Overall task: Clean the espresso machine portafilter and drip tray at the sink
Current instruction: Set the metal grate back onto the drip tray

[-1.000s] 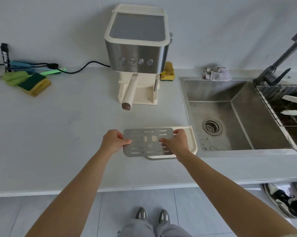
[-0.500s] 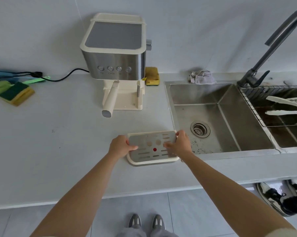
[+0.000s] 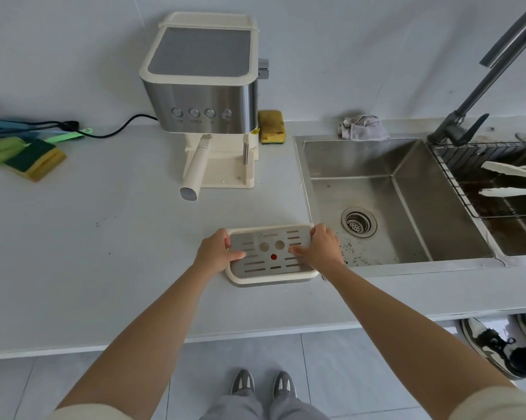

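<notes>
The cream drip tray (image 3: 270, 275) with its slotted metal grate (image 3: 267, 253) rests on the grey counter just left of the sink (image 3: 376, 189). My left hand (image 3: 214, 251) grips its left end, thumb on the grate. My right hand (image 3: 320, 248) grips its right end, fingers lying on the grate. The espresso machine (image 3: 201, 95) stands at the back of the counter. Its cream portafilter handle (image 3: 195, 171) sticks out toward me, still locked in the machine.
A yellow sponge (image 3: 272, 126) lies right of the machine and a grey cloth (image 3: 361, 128) behind the sink. The faucet (image 3: 479, 83) rises at right over a wire rack (image 3: 491, 177) holding white tongs. Green-yellow sponges (image 3: 28, 157) and a power cord (image 3: 110, 131) lie at left.
The metal grate, first offset to the left of the cream tray, now sits squarely in it. Both hands stay on the tray ends. The view has shifted right.
</notes>
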`<move>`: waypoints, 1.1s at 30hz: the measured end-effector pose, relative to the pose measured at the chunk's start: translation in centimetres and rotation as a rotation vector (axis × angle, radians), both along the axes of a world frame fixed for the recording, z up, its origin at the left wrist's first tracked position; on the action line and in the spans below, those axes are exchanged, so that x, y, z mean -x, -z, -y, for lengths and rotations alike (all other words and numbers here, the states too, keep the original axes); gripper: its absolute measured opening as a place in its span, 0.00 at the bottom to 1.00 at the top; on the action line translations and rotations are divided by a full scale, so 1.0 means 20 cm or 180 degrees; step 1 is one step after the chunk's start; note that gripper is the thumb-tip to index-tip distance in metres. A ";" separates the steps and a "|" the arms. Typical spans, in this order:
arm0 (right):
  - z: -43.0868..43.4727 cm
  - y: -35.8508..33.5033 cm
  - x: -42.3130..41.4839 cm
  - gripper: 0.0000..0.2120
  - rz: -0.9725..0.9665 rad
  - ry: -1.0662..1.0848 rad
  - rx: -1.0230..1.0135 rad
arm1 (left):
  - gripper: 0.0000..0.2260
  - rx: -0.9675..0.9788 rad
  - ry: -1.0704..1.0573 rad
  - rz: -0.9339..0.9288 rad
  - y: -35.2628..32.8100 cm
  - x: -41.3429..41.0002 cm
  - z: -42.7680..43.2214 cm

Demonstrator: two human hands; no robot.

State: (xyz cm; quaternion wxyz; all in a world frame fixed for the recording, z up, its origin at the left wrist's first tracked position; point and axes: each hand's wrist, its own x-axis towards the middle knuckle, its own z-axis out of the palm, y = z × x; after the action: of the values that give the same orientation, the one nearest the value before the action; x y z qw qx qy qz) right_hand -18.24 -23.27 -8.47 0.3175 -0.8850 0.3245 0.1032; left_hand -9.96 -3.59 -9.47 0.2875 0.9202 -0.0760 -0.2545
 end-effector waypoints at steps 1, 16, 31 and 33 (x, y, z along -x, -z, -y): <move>0.00 0.00 0.00 0.29 0.0000 -0.0024 0.0038 | 0.20 -0.0007 -0.0003 0.0001 0.00 0.00 0.00; 0.02 0.03 0.07 0.37 0.0005 -0.0137 -0.0207 | 0.20 0.0154 -0.0132 0.0070 -0.02 0.09 -0.03; 0.04 0.11 0.21 0.56 0.0287 -0.1120 -0.0094 | 0.54 -0.0305 0.0414 0.0325 0.01 0.28 -0.02; 0.05 0.12 0.22 0.54 0.0307 -0.1111 -0.0079 | 0.52 -0.0270 0.0356 0.0388 0.03 0.29 -0.02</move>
State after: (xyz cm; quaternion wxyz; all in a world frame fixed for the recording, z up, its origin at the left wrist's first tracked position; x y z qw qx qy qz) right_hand -22.56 -24.25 -10.84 0.3208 -0.9279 0.1491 0.1181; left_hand -15.75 -3.26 -10.05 0.2284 0.9397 -0.1338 -0.2167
